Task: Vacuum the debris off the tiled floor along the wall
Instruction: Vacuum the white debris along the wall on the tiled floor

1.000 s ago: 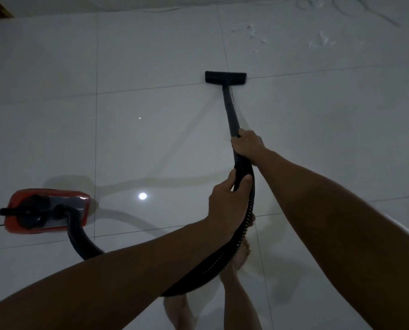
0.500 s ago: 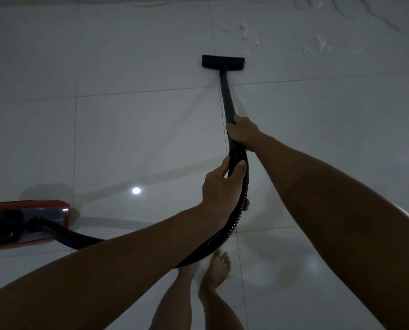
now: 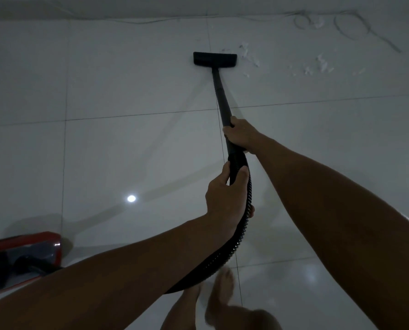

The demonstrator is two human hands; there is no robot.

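Note:
A black vacuum wand runs from my hands out to its flat black nozzle, which rests on the white tiled floor. My right hand grips the wand's lower end. My left hand grips the ribbed black hose just behind it. White scraps of debris lie right beside the nozzle's right end, and more debris is scattered further right. The wall's base runs along the top.
The red vacuum body sits on the floor at the lower left, with the hose leading to it. A thin cable loops on the floor near the wall at the upper right. My bare feet show at the bottom.
The nozzle has slid forward across the tile joint toward the wall and now sits next to the white debris. My feet have stepped forward, and the red vacuum body has shifted toward the lower left of view.

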